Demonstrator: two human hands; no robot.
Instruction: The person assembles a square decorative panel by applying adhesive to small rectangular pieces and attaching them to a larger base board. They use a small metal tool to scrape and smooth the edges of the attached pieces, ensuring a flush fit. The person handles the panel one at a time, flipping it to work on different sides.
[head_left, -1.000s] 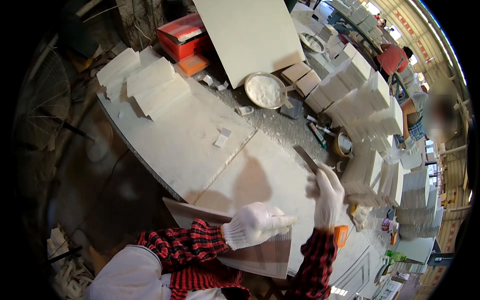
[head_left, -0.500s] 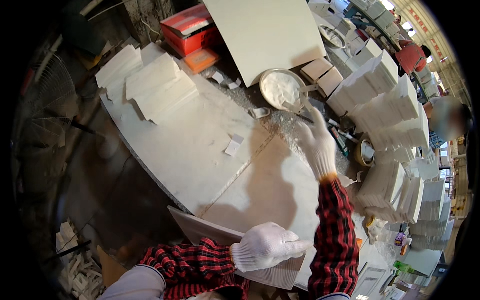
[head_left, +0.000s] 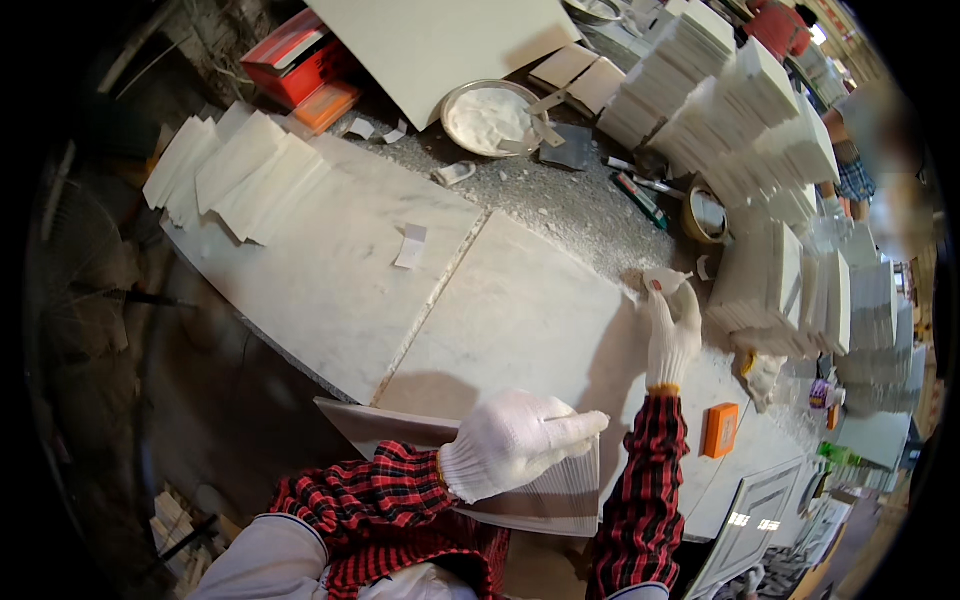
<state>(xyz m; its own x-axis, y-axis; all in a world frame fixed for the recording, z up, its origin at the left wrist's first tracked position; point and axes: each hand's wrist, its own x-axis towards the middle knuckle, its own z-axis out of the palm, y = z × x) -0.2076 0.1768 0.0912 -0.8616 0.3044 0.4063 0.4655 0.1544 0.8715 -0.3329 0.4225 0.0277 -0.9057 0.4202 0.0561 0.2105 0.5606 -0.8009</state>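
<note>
My right hand (head_left: 672, 335), in a white knit glove, reaches to a small white object with a pointed end (head_left: 668, 277) on the slab. Thumb and forefinger are apart beside it; the fingertips seem to touch it, but no firm grip shows. My left hand (head_left: 525, 440), gloved too, is closed, fingers pressed together and pointing right. It hovers over or rests against the upper part of a stack of thin ribbed-edged panels (head_left: 560, 495) in front of me. Whatever it pinches is hidden. A pale marble-look slab (head_left: 520, 310) lies beyond both hands.
A metal bowl of white paste (head_left: 487, 122) with scrapers stands at the back. White tile stacks (head_left: 765, 265) line the right. An orange box (head_left: 720, 430) lies right of my forearm; a paper scrap (head_left: 411, 246) is on the slab. A person (head_left: 780, 28) is far right.
My right hand has drawn back from beside the paste bowl to the small white object nearer me. My left hand stays over the panels. The view has shifted.
</note>
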